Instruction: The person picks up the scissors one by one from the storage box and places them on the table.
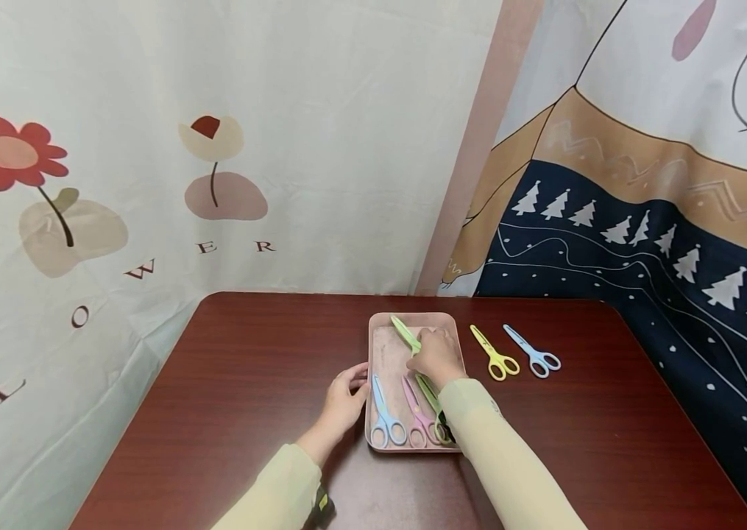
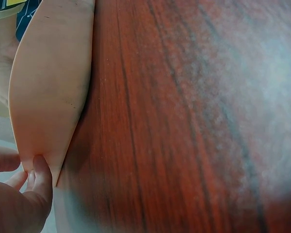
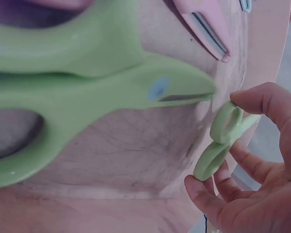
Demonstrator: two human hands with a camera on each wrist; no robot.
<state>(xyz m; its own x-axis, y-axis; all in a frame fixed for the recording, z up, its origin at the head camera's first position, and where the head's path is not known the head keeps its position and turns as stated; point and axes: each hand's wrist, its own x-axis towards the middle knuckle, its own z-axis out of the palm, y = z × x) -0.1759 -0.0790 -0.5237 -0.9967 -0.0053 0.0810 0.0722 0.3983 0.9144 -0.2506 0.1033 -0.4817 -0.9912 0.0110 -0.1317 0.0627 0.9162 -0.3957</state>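
Note:
A pink tray [image 1: 383, 346] lies on the table, and my left hand [image 1: 344, 401] holds its left side. In the left wrist view, the thumb and fingers [image 2: 40, 182] pinch the tray wall [image 2: 53, 92] near its end. Over the tray's far part, my right hand [image 1: 438, 358] grips light green scissors [image 1: 405, 333] with the blades pointing away and left. The right wrist view shows fingers [image 3: 264, 104] around the handle loops [image 3: 226, 121]. Blue scissors [image 1: 381, 412], pink scissors [image 1: 418, 419] and another green pair [image 1: 427, 394] lie in the tray's near half; the right sleeve partly hides the green pair.
Yellow scissors [image 1: 495, 355] and a second blue pair [image 1: 532, 352] lie on the brown table [image 1: 267, 353], right of the tray. Patterned curtains [image 1: 347, 147] hang behind the table and along its right side.

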